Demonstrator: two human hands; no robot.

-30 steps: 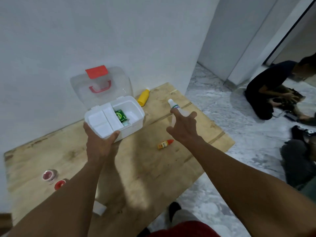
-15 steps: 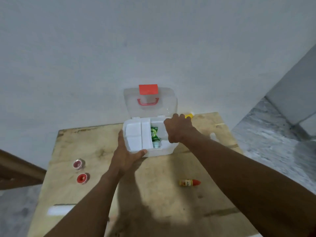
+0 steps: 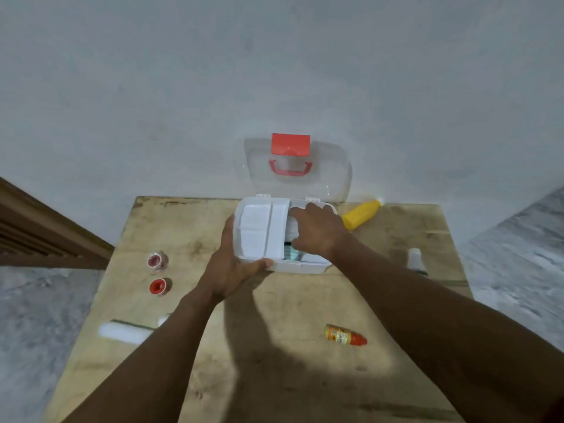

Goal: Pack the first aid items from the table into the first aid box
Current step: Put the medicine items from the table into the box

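The white first aid box (image 3: 259, 236) stands at the back of the wooden table (image 3: 274, 386). Its clear lid (image 3: 332, 172), with a red latch and handle, leans open against the wall. My left hand (image 3: 232, 270) grips the box's front-left corner. My right hand (image 3: 319, 232) reaches into the right compartment, thumb and fingers curled round a white item (image 3: 293, 228) that is mostly hidden. A teal packet (image 3: 290, 254) shows below it. A lift-out tray covers the box's left half.
On the table lie a yellow bottle (image 3: 361, 213) right of the box, a white bottle (image 3: 415, 261), a small orange dropper bottle (image 3: 345, 334), two red tape rolls (image 3: 157, 260) (image 3: 157, 286) and a white packet (image 3: 125, 331). A wooden frame (image 3: 45, 236) stands left.
My head has turned left so the box is now central. My right hand moved from above the table's right side into the box's right compartment. The left hand kept its hold.
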